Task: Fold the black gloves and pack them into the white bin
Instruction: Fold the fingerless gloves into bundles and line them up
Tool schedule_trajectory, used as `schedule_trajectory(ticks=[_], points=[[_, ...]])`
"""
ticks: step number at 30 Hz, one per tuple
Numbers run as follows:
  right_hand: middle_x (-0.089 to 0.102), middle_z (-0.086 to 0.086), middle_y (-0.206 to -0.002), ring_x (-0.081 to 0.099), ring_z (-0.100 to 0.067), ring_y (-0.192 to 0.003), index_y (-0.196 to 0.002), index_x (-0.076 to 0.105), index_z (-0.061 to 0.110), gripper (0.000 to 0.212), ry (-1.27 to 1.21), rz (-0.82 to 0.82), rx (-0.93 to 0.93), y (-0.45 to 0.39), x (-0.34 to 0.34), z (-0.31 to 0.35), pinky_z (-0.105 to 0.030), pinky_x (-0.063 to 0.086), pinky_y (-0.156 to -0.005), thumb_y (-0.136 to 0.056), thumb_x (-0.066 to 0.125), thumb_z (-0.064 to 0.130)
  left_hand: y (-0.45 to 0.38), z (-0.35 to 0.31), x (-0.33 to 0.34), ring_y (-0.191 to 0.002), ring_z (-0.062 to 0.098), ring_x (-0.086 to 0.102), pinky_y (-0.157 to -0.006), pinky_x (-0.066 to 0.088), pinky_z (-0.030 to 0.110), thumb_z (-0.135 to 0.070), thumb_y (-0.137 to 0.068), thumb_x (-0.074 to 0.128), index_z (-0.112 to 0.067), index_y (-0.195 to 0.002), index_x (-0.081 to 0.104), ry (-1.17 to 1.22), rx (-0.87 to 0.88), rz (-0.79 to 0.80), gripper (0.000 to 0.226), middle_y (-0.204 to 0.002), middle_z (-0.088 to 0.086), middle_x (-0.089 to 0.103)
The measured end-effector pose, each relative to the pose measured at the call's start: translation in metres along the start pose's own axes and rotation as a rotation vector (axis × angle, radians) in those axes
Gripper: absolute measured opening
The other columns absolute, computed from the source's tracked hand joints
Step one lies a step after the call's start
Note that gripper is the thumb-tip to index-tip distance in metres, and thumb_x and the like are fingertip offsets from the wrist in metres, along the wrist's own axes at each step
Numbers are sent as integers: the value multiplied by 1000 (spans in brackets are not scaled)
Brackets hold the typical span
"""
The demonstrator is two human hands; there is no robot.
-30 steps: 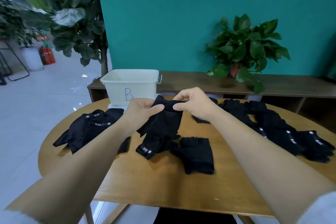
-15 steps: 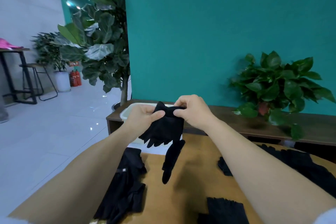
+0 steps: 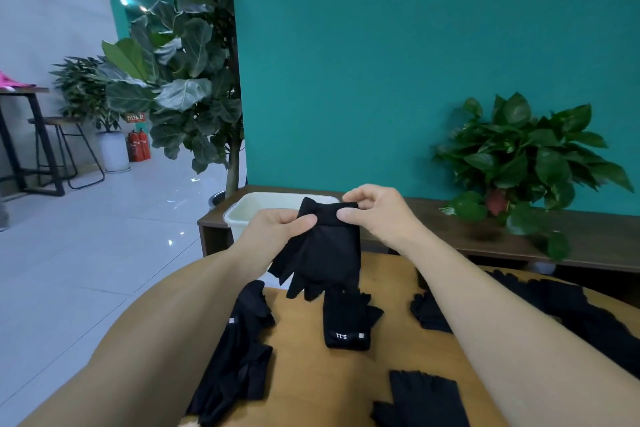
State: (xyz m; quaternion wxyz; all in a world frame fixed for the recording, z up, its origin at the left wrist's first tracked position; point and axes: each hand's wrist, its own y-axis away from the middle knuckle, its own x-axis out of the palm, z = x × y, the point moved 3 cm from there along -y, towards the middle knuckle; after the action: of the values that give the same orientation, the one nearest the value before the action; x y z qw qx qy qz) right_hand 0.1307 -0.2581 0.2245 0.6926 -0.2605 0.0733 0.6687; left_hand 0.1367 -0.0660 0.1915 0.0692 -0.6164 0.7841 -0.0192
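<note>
Head view is showing you holding one black glove [image 3: 322, 250] up in the air, above the table and in front of the white bin [image 3: 242, 215]. Your left hand [image 3: 273, 232] is pinching the cuff's left corner, thumb on top; your right hand [image 3: 377, 215] is pinching the right corner, fingers curled over the edge. Both grips are sitting on the top edge only, so the glove's fingers are hanging loose and splayed below. Risks, as I'm judging it: if either pinch is slipping, the glove is swinging off one corner and you're redoing the alignment. Folding in mid-air is likely giving you a skewed fold, since nothing is bracing the fabric. The dangling fingers are hanging just over a labelled glove [image 3: 348, 326] lying on the table, so lowering carelessly could be dragging that one out of place. The bin is sitting at the far edge of the table, partly hidden by your hands, so I'm not seeing how full it is. The wooden table [image 3: 346, 388] is carrying more black gloves: a left pile [image 3: 239, 354], one near the bottom edge [image 3: 422, 399], and a right row [image 3: 568, 308]. Behind it, a low wooden bench [image 3: 588, 239] is running along a teal wall, holding a potted plant [image 3: 519, 163]. A tall leafy plant [image 3: 183, 80] is standing at left, with white floor tiles, a stool [image 3: 62, 146] and red extinguishers [image 3: 138, 146] beyond.
</note>
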Motion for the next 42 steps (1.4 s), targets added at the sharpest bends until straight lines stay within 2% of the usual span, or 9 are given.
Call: schedule_trajectory(ticks=[5, 10, 13, 15, 19, 22, 26, 33, 42], points=[[74, -9, -102, 67, -20, -92, -108, 71, 5, 26, -216, 151, 134, 40, -11, -26, -36, 52, -90, -91, 68, 24, 21, 16, 28, -107, 34, 67, -93, 53, 43, -19, -95, 58, 1, -116, 66, 231, -85, 131, 30, -114, 19, 70], [75, -10, -100, 69, -30, -101, -104, 73, 7, 19, -278, 134, 206, 92, -19, -54, -44, 53, -93, -93, 65, 21, 53, 40, 60, -111, 33, 65, -98, 49, 46, -25, -86, 64, 5, -118, 63, 236, -131, 233, 44, -117, 21, 68], [75, -8, -100, 71, -26, -96, -106, 72, 8, 19, -293, 139, 243, 123, -26, -66, -41, 56, -90, -93, 64, 20, 69, 50, 78, -110, 38, 63, -104, 46, 51, -27, -83, 67, 16, -119, 55, 236, -135, 216, 57, -119, 30, 63], [75, -10, -100, 71, -27, -94, -104, 73, 6, 23, -296, 125, 246, 140, -34, -70, -38, 57, -87, -93, 64, 24, 76, 55, 89, -106, 38, 63, -104, 44, 52, -25, -88, 66, 17, -117, 54, 224, -147, 222, 52, -119, 32, 61], [74, -15, -99, 71, -26, -87, -97, 68, -5, 32, -291, 68, 231, 164, -50, -75, -32, 58, -79, -93, 64, 26, 86, 56, 108, -105, 35, 66, -101, 49, 49, -18, -96, 60, 0, -106, 69, 151, -158, 236, 22, -112, 22, 69], [74, -15, -97, 71, -25, -86, -94, 68, -6, 29, -274, 24, 226, 173, -62, -81, -29, 58, -76, -93, 65, 24, 87, 53, 119, -108, 35, 66, -102, 48, 51, -19, -96, 62, -7, -106, 71, 74, -140, 243, 18, -109, 16, 72], [74, -12, -91, 70, -22, -83, -86, 69, 2, 22, -284, -1, 237, 172, -73, -90, -31, 59, -78, -92, 66, 23, 80, 48, 132, -109, 36, 65, -103, 44, 52, -25, -96, 61, -10, -111, 70, 19, -116, 249, 23, -110, 14, 72], [65, -20, -92, 61, -27, -84, -94, 60, -14, 40, -294, -36, 290, 144, -86, -119, -51, 50, -93, -89, 70, 24, 43, 60, 148, -103, 26, 69, -95, 54, 39, -17, -96, 61, -5, -106, 71, 6, -132, 288, 18, -107, 8, 74], [61, -13, -83, 57, -23, -77, -88, 56, -16, 38, -249, -64, 307, 90, -93, -158, -43, 55, -80, -91, 68, 20, -26, 86, 159, -102, 18, 70, -93, 55, 34, -15, -93, 66, -13, -104, 72, -100, -118, 229, 13, -102, 2, 75]])
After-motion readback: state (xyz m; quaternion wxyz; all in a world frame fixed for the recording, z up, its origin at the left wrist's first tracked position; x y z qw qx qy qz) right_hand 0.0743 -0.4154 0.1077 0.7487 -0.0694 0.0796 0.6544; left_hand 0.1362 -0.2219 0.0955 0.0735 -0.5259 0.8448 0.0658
